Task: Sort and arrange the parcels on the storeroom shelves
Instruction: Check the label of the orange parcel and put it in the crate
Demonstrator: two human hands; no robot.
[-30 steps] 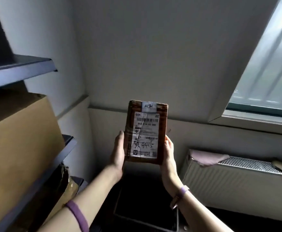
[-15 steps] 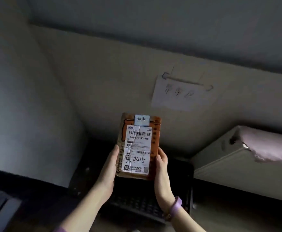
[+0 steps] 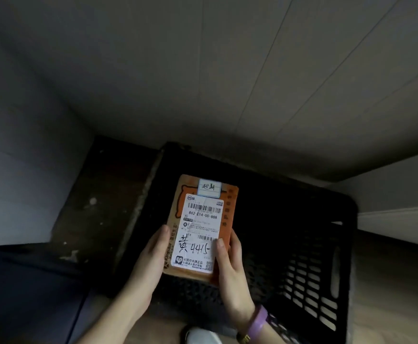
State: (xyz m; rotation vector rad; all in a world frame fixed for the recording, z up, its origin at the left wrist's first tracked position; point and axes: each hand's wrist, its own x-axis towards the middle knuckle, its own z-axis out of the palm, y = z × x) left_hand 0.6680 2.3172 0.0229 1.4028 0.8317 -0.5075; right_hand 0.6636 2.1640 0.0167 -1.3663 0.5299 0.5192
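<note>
Above a black crate [image 3: 322,256], both hands' fingers [image 3: 221,252] clasp parcel [image 3: 203,227] labelled "862-E14-00-888".

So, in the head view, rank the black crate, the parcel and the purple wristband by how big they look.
1. black crate
2. parcel, though it sits nearer the camera
3. purple wristband

A dim storeroom corner where parcels are handled: both hands grip a small orange parcel [image 3: 201,228] bearing a printed barcode label. Directly beneath the grip sits a black slatted plastic crate [image 3: 309,281] on worn floor, plain pale walls [image 3: 228,70] beyond.
</note>
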